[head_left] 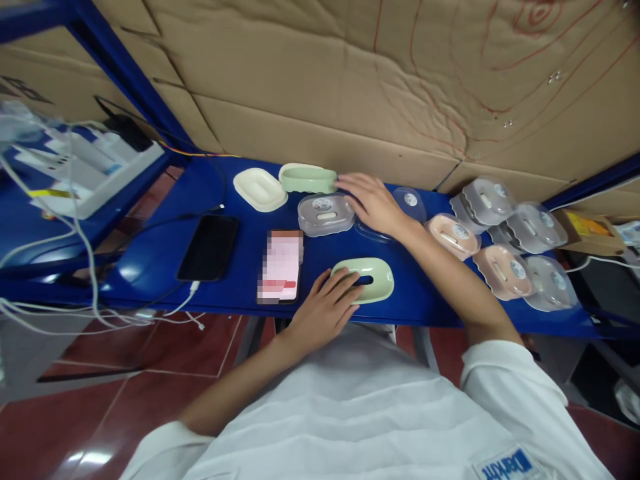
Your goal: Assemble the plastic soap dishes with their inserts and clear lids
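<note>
My left hand (325, 308) rests palm down at the left end of a pale green oval dish (383, 281) with a slot in its middle. Its fingers are spread over the rim, and the dish lies on the blue table. Farther back, my right hand (373, 203) is open, fingers stretched toward the right end of a green oval box (313, 180). Whether the fingertips touch that box I cannot tell. Just below the right hand's fingers sits a clear-lidded grey case (326, 215). A clear cover (373, 230) is partly hidden under the right hand.
A cream lid (260, 189) lies left of the green box. Two phones, one lit (281, 267) and one dark (209, 248), lie on the left. Several lidded cases, including a peach one (453, 237), crowd the right side. White cables (95, 293) hang at the left edge.
</note>
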{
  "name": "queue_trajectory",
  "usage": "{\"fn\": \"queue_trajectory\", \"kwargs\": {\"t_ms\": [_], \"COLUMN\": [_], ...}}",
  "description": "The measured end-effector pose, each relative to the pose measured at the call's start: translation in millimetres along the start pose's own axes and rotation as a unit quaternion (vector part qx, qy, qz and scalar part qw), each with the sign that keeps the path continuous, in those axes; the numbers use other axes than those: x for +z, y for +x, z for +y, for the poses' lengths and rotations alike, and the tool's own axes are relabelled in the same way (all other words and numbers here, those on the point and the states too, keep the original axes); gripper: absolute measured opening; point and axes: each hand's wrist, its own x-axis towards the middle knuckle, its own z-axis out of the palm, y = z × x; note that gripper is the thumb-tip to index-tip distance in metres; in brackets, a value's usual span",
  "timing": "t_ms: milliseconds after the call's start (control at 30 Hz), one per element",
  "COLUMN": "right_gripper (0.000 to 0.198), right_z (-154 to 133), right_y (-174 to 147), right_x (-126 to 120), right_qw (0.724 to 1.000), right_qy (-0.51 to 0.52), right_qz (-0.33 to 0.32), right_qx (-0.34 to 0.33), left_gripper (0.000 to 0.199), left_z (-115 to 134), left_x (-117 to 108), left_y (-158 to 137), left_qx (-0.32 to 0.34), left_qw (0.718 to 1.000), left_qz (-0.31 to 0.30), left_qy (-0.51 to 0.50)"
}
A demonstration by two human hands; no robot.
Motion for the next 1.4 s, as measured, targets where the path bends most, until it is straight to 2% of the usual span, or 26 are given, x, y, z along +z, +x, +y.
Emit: {"fn": "queue_trajectory", "kwargs": {"t_ms": [67,133,200,233,300,400,467,567,633,733,800,900,967,1033,1133,1233,1333,1400], "right_gripper": [0.047,0.044,0.039,0.037,0.037,0.039,0.039,0.038,0.037,0.038,0.040,0.044,0.045,0.043,0.036,0.026,0.019,0.015], "right_z": [2.6,6.1,8.9,9.4,6.7,-6.7,-18.1,-27.0,-24.1,-10.1,1.0,16.4,26.1,35.7,46.0,45.9,39.8,36.8], "right_y": [43.4,72.6,80.8,76.1,49.7,-21.1,-76.7,-149.3,-179.9,-191.8,-179.4,-136.2,-92.4,-38.9,46.2,112.4,141.8,138.0], "right_x": [9.7,16.6,16.8,13.7,2.6,-17.0,-23.8,-20.8,-14.5,-8.5,-9.1,-13.7,-14.7,-10.9,5.3,26.3,34.5,25.1], "right_qw": [1.000,0.998,0.996,0.997,1.000,0.998,0.997,0.993,0.989,0.983,0.981,0.980,0.984,0.993,0.998,0.988,0.981,0.986], "right_qy": [-0.008,-0.013,-0.011,-0.005,0.016,0.034,0.029,0.016,-0.006,-0.037,-0.051,-0.064,-0.058,-0.029,0.029,0.015,-0.025,-0.021], "right_qz": [-0.016,-0.058,-0.077,-0.065,-0.009,0.058,0.068,0.084,0.086,0.100,0.106,0.088,0.069,0.034,-0.061,-0.156,-0.191,-0.167], "right_qx": [-0.007,0.012,0.038,0.041,0.023,0.002,0.029,0.087,0.120,0.146,0.157,0.169,0.156,0.110,0.018,0.006,0.022,0.002], "left_gripper": [0.035,0.034,0.034,0.034,0.039,0.046,0.034,0.018,0.018,0.019,0.020,0.021,0.022,0.022,0.021,0.022,0.023,0.025], "left_z": [-1.1,-2.0,-2.7,-3.0,-3.6,-4.0,-3.9,-3.0,-2.2,-1.6,-1.7,-2.0,-2.2,-2.3,-3.0,-4.7,-6.1,-5.8], "left_x": [-0.8,-1.7,-2.4,-2.8,-3.7,-5.1,-6.0,-6.8,-6.9,-6.3,-5.7,-5.4,-5.9,-6.9,-8.2,-7.7,-6.1,-6.4], "left_y": [-1.1,-2.6,-4.0,-4.6,-5.2,-5.6,-5.6,-5.3,-4.5,-2.9,-2.2,-2.2,-2.7,-3.3,-4.3,-5.6,-7.1,-8.4], "left_qx": [0.000,0.002,0.001,-0.002,-0.021,-0.039,-0.018,0.008,0.008,0.010,0.009,0.007,0.010,0.013,0.017,0.021,0.024,0.029], "left_qw": [1.000,0.999,0.998,0.997,0.994,0.991,0.992,0.995,0.995,0.995,0.995,0.995,0.995,0.996,0.996,0.995,0.994,0.994], "left_qz": [0.000,0.002,0.016,0.030,0.060,0.080,0.070,0.038,0.021,0.013,0.012,0.008,0.006,0.004,0.004,0.006,0.011,0.026], "left_qy": [-0.017,-0.037,-0.058,-0.067,-0.086,-0.101,-0.100,-0.095,-0.095,-0.095,-0.095,-0.097,-0.095,-0.091,-0.091,-0.102,-0.105,-0.103]}}
